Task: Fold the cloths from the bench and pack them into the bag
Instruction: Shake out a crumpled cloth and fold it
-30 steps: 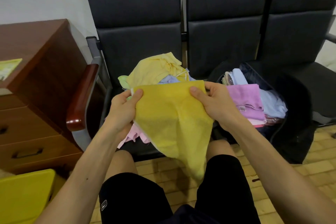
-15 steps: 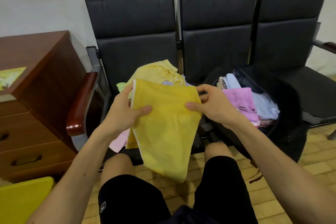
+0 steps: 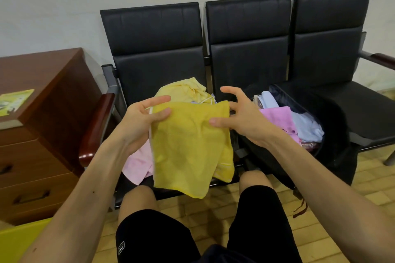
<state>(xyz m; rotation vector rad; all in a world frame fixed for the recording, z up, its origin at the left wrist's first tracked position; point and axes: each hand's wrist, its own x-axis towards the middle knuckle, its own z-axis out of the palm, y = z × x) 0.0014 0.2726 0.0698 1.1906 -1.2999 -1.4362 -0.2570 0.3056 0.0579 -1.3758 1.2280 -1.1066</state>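
A folded yellow cloth [image 3: 188,147] hangs in front of the bench [image 3: 158,28], above my knees. My left hand [image 3: 143,121] pinches its top left corner between thumb and fingers. My right hand [image 3: 243,117] is at the top right corner with fingers spread; only its thumb touches the cloth's front. On the left seat lies a pile with a pale yellow cloth [image 3: 183,89] and a pink cloth [image 3: 139,164]. An open black bag [image 3: 337,121] on the bench to the right holds a folded pink cloth [image 3: 277,117] and a light blue cloth [image 3: 305,126].
A brown wooden drawer cabinet [image 3: 47,117] stands at the left, beside the bench's red-brown armrest [image 3: 96,130]. A yellow object [image 3: 17,239] sits at the bottom left corner. My knees in black shorts are below the cloth, over a tiled floor [image 3: 333,230].
My hands have come closer together and the yellow cloth is now folded narrower. My right hand has loosened its pinch and spread its fingers. My left hand still holds the corner.
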